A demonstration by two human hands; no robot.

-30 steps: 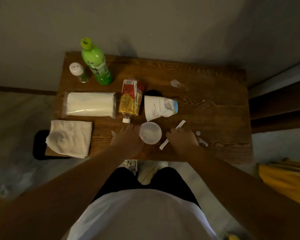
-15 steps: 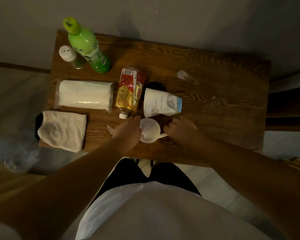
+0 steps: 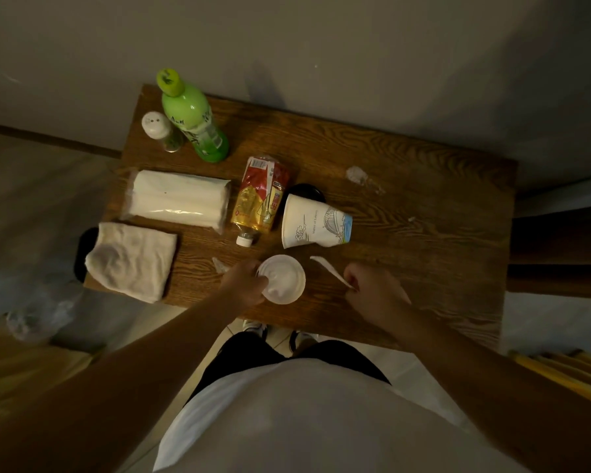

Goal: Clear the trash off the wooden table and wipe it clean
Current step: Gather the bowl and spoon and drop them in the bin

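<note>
Clearing barely begun: both hands on trash at the near edge, nothing wiped.

Nearest the person, the left hand point(image 3: 244, 285) grips the rim of a small white cup point(image 3: 282, 278) standing on the wooden table point(image 3: 423, 213), while the right hand point(image 3: 372, 295) is clenched around one end of a white paper strip point(image 3: 328, 269) that angles up off the wood. Just left of the cup lies a small clear scrap point(image 3: 220, 264). Farther in, a paper cup point(image 3: 313, 225) on its side, a flattened drink bottle point(image 3: 260, 203) and a packet of tissues point(image 3: 180, 199) all wait, with a folded cloth point(image 3: 132, 259) at the left edge, unused. Beyond, crumpled film point(image 3: 355, 174), a green bottle point(image 3: 193, 119) and a shaker point(image 3: 159, 131) remain. By my reckoning almost everything is left.
</note>
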